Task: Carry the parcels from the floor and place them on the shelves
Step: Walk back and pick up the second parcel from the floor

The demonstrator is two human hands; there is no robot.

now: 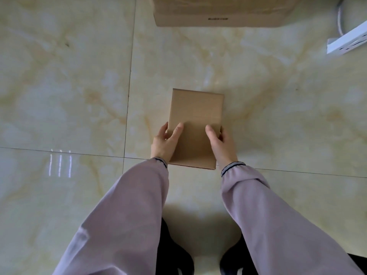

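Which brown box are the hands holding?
The small box in the middle. The left hand and right hand clasp its sides. The big box at the top edge lies untouched.

— What do the hands hold?
— A small plain brown cardboard parcel (pixel 195 128); the left hand (pixel 165 141) and right hand (pixel 220 142) clasp its near end, thumbs on top.
— And around it?
— Glossy cream marbled floor tiles (pixel 69 86), a larger brown cardboard box (pixel 218 12) at the top edge, a white power strip (pixel 347 39) at the right.
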